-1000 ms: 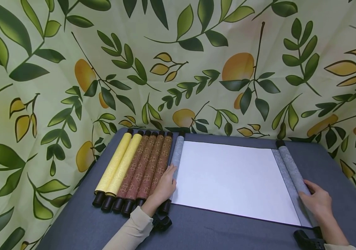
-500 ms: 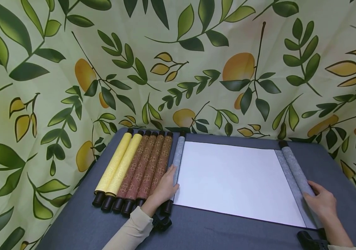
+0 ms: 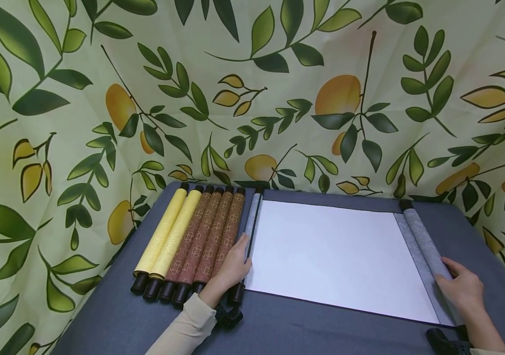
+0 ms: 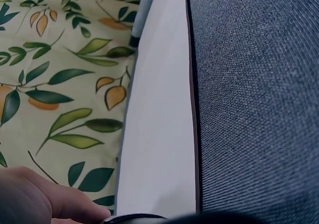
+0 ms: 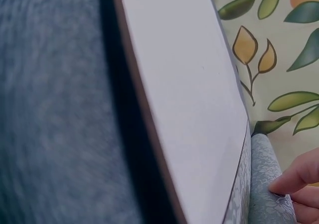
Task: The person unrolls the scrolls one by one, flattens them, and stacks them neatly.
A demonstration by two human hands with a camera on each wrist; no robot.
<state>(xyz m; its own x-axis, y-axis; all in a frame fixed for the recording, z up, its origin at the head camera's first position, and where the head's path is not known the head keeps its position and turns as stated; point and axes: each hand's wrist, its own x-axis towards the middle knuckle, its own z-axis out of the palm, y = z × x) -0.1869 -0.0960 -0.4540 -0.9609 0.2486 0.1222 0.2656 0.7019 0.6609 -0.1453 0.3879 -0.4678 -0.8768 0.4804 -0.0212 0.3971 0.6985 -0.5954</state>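
Note:
A hanging scroll lies partly unrolled on the table, its blank white sheet point(image 3: 337, 256) spread between two grey-blue rolled ends with black knobs. My left hand point(image 3: 231, 266) grips the scroll's left roll point(image 3: 254, 212), along which a thin black strip shows. With thumb and fingers my right hand point(image 3: 463, 288) holds the thicker right roll point(image 3: 423, 239), near its closer end. In the right wrist view the thumb and fingers point(image 5: 294, 176) pinch that patterned roll point(image 5: 266, 194). The left wrist view shows the sheet point(image 4: 157, 109) stretching away, with part of the left hand point(image 4: 40, 199) at the lower corner.
Left of the scroll, two yellow rolled scrolls point(image 3: 161, 231) and several brown-red patterned ones point(image 3: 210, 231) lie side by side, close to my left forearm. A blue-grey cloth point(image 3: 306, 330) covers the table. Behind it hangs a leaf-printed curtain point(image 3: 279, 84).
My right hand and the right roll have shifted a little to the right, widening the spread. The left roll has turned, bringing a black strip into sight; the left hand stays about where it was.

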